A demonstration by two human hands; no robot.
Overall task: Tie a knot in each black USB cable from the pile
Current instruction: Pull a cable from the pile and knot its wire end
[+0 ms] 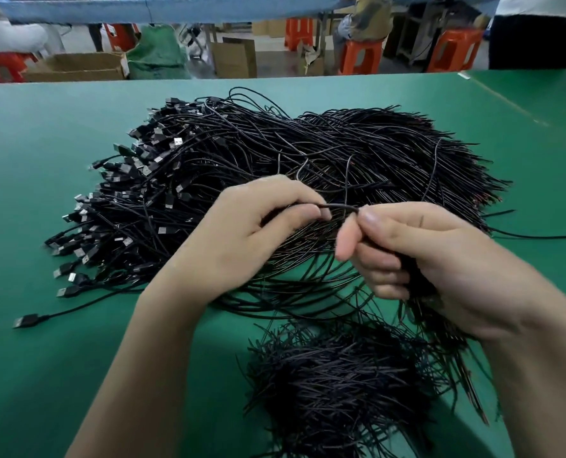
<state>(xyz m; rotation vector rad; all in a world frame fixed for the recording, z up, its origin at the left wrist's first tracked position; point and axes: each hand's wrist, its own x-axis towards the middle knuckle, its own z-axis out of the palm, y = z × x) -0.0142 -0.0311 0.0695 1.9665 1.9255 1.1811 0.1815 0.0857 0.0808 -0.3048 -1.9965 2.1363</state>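
A big pile of black USB cables (pixel 275 153) lies on the green table (pixel 43 358), plugs to the left, bare ends to the right. Above its near edge, my left hand (pixel 242 236) and my right hand (pixel 423 259) hold one black cable (pixel 341 206) stretched between them. My left fingers curl round it. My right thumb and forefinger pinch it, and the same hand grips a bundle of black cable ends that hangs down from the palm.
A smaller heap of short black cable pieces (pixel 341 385) lies near the front edge under my right forearm. One loose plug (pixel 27 320) lies at the left. Beyond the table stand orange stools (pixel 361 56), cardboard boxes (pixel 77 66) and seated people.
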